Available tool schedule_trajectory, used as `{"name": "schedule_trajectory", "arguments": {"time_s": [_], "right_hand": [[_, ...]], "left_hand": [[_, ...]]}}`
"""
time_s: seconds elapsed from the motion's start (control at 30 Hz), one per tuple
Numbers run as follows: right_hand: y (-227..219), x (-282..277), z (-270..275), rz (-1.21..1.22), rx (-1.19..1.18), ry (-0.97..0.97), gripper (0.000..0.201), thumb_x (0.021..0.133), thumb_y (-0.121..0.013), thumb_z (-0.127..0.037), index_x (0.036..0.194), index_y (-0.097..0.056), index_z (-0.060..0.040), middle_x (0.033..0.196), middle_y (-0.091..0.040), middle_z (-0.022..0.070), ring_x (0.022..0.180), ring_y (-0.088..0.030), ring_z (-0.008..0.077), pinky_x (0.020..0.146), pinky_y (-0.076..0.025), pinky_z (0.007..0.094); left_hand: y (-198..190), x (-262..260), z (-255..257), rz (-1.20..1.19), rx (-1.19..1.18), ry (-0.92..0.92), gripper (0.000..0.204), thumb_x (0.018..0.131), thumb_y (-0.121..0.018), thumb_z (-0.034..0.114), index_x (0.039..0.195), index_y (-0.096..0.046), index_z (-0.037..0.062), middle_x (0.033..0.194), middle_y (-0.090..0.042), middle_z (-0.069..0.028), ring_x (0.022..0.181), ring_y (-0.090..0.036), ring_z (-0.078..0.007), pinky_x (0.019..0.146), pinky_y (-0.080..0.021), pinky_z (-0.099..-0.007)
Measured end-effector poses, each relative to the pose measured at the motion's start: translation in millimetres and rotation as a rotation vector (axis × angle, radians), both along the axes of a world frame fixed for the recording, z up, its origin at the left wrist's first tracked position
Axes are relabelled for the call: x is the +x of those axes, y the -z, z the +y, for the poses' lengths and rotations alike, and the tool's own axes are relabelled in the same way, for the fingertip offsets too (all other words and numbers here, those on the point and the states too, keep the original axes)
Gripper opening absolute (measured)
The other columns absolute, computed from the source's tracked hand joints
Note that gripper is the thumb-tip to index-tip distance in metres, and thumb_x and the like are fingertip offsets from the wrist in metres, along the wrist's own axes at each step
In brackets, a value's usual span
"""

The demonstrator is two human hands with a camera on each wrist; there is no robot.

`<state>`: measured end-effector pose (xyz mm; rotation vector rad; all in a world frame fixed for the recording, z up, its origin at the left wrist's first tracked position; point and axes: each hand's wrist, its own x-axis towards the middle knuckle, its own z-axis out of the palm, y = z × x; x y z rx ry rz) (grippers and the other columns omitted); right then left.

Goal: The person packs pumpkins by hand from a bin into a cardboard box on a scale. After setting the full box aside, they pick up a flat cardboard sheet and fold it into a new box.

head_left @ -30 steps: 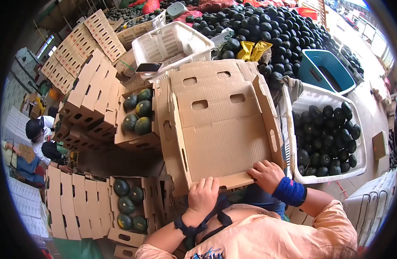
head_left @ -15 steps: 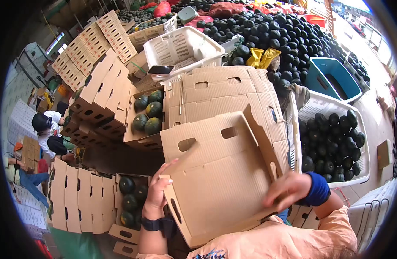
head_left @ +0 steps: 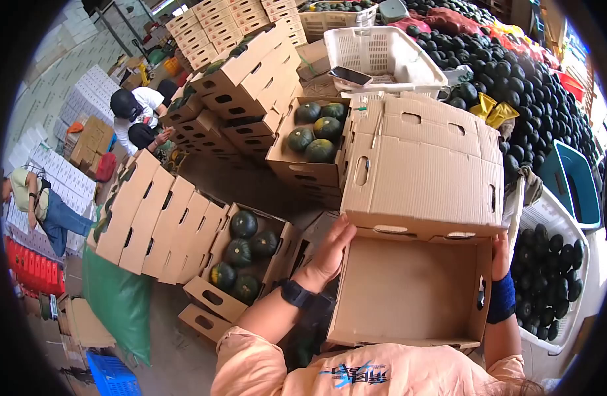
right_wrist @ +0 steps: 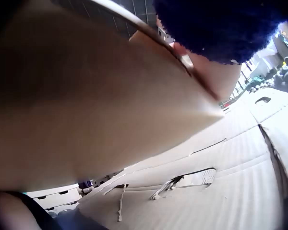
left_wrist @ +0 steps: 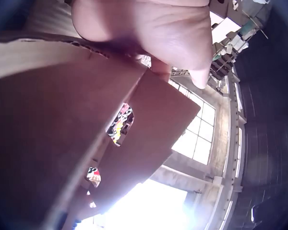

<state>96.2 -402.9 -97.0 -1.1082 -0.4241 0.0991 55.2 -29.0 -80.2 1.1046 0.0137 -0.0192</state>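
Observation:
An empty cardboard box (head_left: 409, 290), its walls raised, is in front of my chest, open side up towards the head camera. My left hand (head_left: 330, 251) holds it at the far left corner; the left wrist view shows that hand (left_wrist: 149, 28) over the edge of a cardboard wall (left_wrist: 53, 124). At the far right corner my right hand (head_left: 500, 257) grips the box, a blue band at the wrist. In the right wrist view the box wall (right_wrist: 96, 110) hides most of the fingers. Flattened cardboard (head_left: 435, 158) with handle slots lies just beyond the box.
Boxes of dark green squashes (head_left: 320, 132) stand stacked at the left, with another open box of squashes (head_left: 244, 254) nearer. A white crate of dark squashes (head_left: 547, 284) is at the right. A phone (head_left: 351, 76) rests by a white crate (head_left: 383, 49). Two people (head_left: 135, 115) are at far left.
The box has turned and come closer to my body, and its far wall has been folded up. Both hands have moved from its near edge to the far corners. The head view has swung left.

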Motion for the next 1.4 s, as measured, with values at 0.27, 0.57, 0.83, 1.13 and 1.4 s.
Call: {"name": "schedule_trajectory", "arguments": {"time_s": [0.27, 0.57, 0.83, 1.13, 1.4], "right_hand": [[-76, 8, 33, -0.464, -1.494, -0.130, 0.038, 0.067, -0.076, -0.031, 0.092, -0.057, -0.0090, 0.088, -0.056, 0.0089, 0.087, -0.055, 0.0248, 0.077, -0.046, 0.0361], [-53, 30, 56, -0.635, -1.663, -0.179, 0.047, 0.074, -0.071, -0.031, 0.114, -0.055, -0.0115, 0.095, -0.058, 0.0090, 0.094, -0.057, 0.0268, 0.081, -0.047, 0.0392], [16, 60, -59, -0.210, -1.416, 0.811, 0.045, 0.086, -0.059, -0.025, 0.127, -0.047, -0.0101, 0.135, -0.041, 0.0137, 0.124, -0.041, 0.0281, 0.100, -0.034, 0.0394], [63, 60, -72, 0.242, -0.926, 0.551, 0.065, 0.087, -0.057, -0.028, 0.140, -0.029, -0.0047, 0.137, -0.040, 0.0195, 0.126, -0.041, 0.0313, 0.103, -0.030, 0.0323], [57, 52, -77, 0.384, -0.807, 0.544, 0.066, 0.085, -0.060, -0.029, 0.136, -0.033, 0.0043, 0.130, -0.047, 0.0239, 0.122, -0.046, 0.0257, 0.099, -0.035, 0.0287]], "left_hand": [[-39, 34, 0, -0.491, 1.438, 0.487, 0.057, 0.062, -0.080, 0.028, 0.110, -0.053, 0.0147, 0.099, -0.059, -0.0069, 0.095, -0.054, -0.0261, 0.081, -0.047, -0.0378], [-5, 41, -16, -0.689, 1.782, 0.398, 0.019, 0.070, -0.071, 0.023, 0.081, -0.061, 0.0114, 0.077, -0.060, -0.0036, 0.078, -0.058, -0.0231, 0.064, -0.051, -0.0357], [-65, -116, 148, 0.168, 1.718, -0.447, 0.022, 0.077, -0.068, 0.019, 0.087, -0.063, 0.0000, 0.083, -0.059, -0.0176, 0.080, -0.055, -0.0378, 0.067, -0.044, -0.0426], [-143, -271, 231, 1.274, 1.822, 0.342, 0.038, 0.070, -0.068, 0.011, 0.105, -0.059, -0.0019, 0.106, -0.057, -0.0205, 0.100, -0.052, -0.0380, 0.086, -0.042, -0.0422], [-161, -183, 184, 0.572, 2.313, 0.630, 0.060, 0.071, -0.074, 0.029, 0.124, -0.054, 0.0089, 0.118, -0.058, -0.0173, 0.111, -0.053, -0.0352, 0.092, -0.042, -0.0424]]}}
